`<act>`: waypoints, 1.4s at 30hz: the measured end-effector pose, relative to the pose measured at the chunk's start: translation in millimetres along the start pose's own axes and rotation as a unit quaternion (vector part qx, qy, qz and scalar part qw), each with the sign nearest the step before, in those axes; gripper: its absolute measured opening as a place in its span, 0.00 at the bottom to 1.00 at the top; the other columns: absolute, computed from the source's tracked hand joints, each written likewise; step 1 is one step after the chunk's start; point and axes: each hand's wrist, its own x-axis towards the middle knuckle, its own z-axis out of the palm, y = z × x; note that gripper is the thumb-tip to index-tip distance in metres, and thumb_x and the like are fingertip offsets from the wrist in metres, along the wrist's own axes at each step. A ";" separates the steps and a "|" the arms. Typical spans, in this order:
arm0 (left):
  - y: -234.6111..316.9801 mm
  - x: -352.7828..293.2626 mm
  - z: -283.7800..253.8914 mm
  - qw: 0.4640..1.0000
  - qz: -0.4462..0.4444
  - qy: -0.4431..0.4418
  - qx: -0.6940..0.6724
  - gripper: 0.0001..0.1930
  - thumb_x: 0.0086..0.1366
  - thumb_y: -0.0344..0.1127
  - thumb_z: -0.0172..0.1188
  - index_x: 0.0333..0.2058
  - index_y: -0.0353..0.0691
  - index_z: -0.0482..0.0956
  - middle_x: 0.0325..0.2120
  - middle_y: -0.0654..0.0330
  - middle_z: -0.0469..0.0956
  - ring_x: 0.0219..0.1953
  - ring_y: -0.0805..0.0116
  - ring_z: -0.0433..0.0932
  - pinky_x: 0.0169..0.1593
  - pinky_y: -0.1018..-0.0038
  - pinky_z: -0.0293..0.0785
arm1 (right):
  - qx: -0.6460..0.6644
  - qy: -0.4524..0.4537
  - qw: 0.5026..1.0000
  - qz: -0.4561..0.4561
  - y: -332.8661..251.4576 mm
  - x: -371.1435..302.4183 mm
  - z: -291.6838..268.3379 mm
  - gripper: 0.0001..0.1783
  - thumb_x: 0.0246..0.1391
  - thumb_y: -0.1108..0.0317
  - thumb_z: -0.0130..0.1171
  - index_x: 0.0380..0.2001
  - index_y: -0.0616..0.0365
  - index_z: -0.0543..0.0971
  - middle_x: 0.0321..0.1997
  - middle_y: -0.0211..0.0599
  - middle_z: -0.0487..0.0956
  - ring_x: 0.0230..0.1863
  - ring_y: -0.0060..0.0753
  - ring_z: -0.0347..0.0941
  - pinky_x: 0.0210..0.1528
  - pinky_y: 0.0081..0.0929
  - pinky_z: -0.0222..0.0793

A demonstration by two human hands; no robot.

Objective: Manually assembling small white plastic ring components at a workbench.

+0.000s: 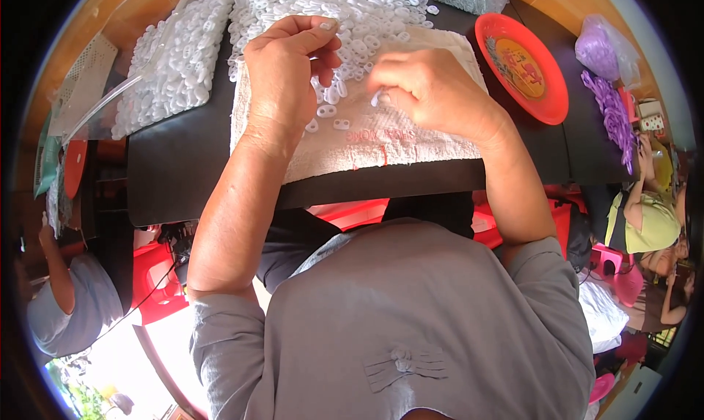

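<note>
My left hand [290, 72] is raised over the near side of a heap of small white plastic pieces [359, 20], many of them oval with two holes. Its thumb and forefinger are pinched together; whatever lies between them is too small to make out. To the right, my right hand [433, 90] is closed, with a small white plastic piece [377, 97] at its fingertips. Both hands are above a pale towel [323, 156] spread along the table's near edge. A few loose two-holed pieces [341, 124] lie on the towel between my wrists.
A clear bag [172, 61] full of white pieces stands on the left. On the right, a red oval plate [554, 101] holds small grey bits. Beyond it lie a purple bundle [598, 50] and purple cord [609, 108]. Other people [649, 215] sit at both sides.
</note>
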 end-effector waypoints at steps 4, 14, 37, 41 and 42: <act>-0.8 -1.0 0.1 1.000 0.002 0.000 0.006 0.04 0.60 0.25 0.59 0.32 0.30 0.77 0.23 0.56 0.77 0.21 0.72 0.73 0.22 0.77 0.65 | -0.084 0.071 0.994 0.025 2.8 -1.5 -5.9 0.06 0.48 0.71 0.59 0.21 0.60 0.75 0.23 0.40 0.75 0.26 0.47 0.73 0.30 0.39 0.67; 0.4 -1.9 1.4 1.000 -0.008 -0.004 0.004 0.04 0.61 0.26 0.59 0.32 0.30 0.77 0.23 0.56 0.77 0.21 0.71 0.73 0.22 0.78 0.65 | -0.145 -0.052 0.983 0.102 -7.7 -6.3 -0.8 0.12 0.49 0.63 0.60 0.19 0.58 0.75 0.16 0.44 0.73 0.25 0.51 0.74 0.29 0.44 0.67; -7.1 -9.3 13.0 0.998 -0.026 -0.050 0.003 0.06 0.60 0.28 0.61 0.33 0.31 0.77 0.24 0.55 0.78 0.20 0.72 0.75 0.19 0.79 0.67 | 0.420 0.204 0.840 0.277 -9.4 4.8 -11.6 0.04 0.56 0.73 0.58 0.35 0.60 0.79 0.28 0.25 0.77 0.26 0.14 0.67 0.28 0.14 0.60; -6.7 -10.6 13.8 0.998 -0.043 -0.054 -0.010 0.05 0.60 0.27 0.61 0.33 0.31 0.77 0.24 0.55 0.78 0.20 0.72 0.75 0.20 0.79 0.67 | 0.361 0.230 0.877 0.220 -6.5 2.3 -5.8 0.05 0.57 0.73 0.57 0.36 0.59 0.80 0.29 0.24 0.77 0.27 0.13 0.67 0.30 0.15 0.62; -6.7 -10.7 13.9 0.997 -0.049 -0.060 -0.018 0.05 0.60 0.27 0.61 0.33 0.31 0.77 0.24 0.55 0.79 0.20 0.72 0.75 0.20 0.79 0.67 | 0.312 0.228 0.899 0.207 -5.2 1.8 -4.7 0.05 0.57 0.74 0.57 0.36 0.59 0.80 0.29 0.23 0.77 0.28 0.13 0.67 0.31 0.15 0.63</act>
